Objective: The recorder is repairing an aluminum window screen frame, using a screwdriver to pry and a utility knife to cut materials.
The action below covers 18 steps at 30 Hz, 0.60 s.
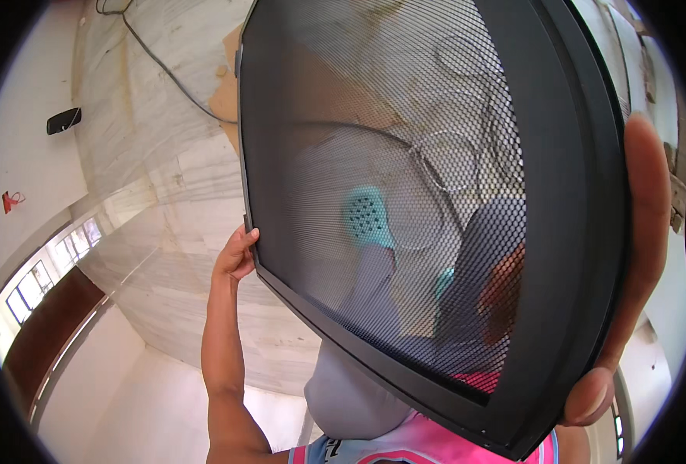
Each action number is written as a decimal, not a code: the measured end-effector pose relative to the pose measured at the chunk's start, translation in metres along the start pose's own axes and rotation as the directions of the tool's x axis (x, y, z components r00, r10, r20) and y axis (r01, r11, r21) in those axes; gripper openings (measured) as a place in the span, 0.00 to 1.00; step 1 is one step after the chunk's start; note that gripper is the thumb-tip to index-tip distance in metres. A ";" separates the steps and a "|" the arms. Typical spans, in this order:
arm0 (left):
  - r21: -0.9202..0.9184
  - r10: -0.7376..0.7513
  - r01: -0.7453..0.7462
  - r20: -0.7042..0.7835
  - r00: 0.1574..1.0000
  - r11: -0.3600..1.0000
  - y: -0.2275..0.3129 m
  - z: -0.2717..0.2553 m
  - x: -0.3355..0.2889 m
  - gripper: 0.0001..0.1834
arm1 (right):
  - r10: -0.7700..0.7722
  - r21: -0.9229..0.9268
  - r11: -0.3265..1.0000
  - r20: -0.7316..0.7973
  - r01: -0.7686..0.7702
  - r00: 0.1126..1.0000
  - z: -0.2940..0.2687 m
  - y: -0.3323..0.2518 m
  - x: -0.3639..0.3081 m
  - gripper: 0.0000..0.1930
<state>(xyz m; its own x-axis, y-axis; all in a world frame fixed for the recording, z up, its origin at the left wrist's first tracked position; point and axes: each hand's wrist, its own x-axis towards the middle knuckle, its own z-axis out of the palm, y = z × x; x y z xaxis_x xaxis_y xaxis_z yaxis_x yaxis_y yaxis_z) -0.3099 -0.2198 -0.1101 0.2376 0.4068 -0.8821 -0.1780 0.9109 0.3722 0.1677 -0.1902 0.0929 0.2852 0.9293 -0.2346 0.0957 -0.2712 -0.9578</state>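
Note:
A large black panel with a hexagonal mesh face (405, 178) and a thick dark frame (583, 232) fills most of the view, held up close to the camera. My left hand (237, 254) grips its left edge with fingers curled over the rim. My right hand (637, 263) grips the right edge, thumb at the lower corner and palm partly seen through the mesh. Through the mesh I see my grey-trousered legs and teal perforated clogs.
Pale marble floor (165, 201) lies below, with a black cable (157, 62) running across it and a piece of cardboard (227, 93) at the panel's edge. A small black object (63, 120) lies on the left. A brown strip and windows (41, 309) curve along the lower left.

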 end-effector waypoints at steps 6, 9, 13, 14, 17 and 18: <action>-0.001 -0.026 0.026 -0.009 1.000 1.000 0.000 0.000 0.001 0.34 | -0.035 -0.002 0.999 0.002 0.035 0.999 0.002 -0.001 0.005 0.58; 0.003 -0.005 0.005 -0.033 0.999 1.000 -0.002 0.003 -0.006 0.32 | -0.054 0.006 0.999 0.012 0.054 0.998 0.006 0.000 0.005 0.58; 0.100 0.064 -0.054 -0.106 0.992 0.994 0.008 0.036 -0.005 0.29 | -0.073 -0.033 0.997 -0.001 0.072 0.997 0.000 -0.003 0.008 0.57; 0.129 0.089 -0.073 -0.126 0.988 0.989 0.012 0.048 -0.003 0.26 | -0.012 -0.103 0.995 0.017 0.013 1.000 -0.011 -0.005 0.011 0.56; 0.287 0.189 -0.121 -0.221 0.957 0.950 0.026 0.077 -0.026 0.15 | 0.058 -0.072 0.996 0.125 -0.049 0.990 -0.060 0.033 0.032 0.43; 0.312 0.234 -0.151 -0.247 0.940 0.938 0.029 0.084 -0.032 0.15 | 0.141 -0.048 0.990 0.152 -0.135 0.978 -0.070 0.046 0.039 0.41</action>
<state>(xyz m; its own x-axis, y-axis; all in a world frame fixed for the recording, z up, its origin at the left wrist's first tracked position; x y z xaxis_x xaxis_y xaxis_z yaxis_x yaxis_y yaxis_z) -0.2423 -0.2006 -0.0462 -0.0542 0.5786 -0.8138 0.0955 0.8143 0.5726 0.2503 -0.1842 0.0516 0.1472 0.9090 -0.3898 0.1019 -0.4060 -0.9082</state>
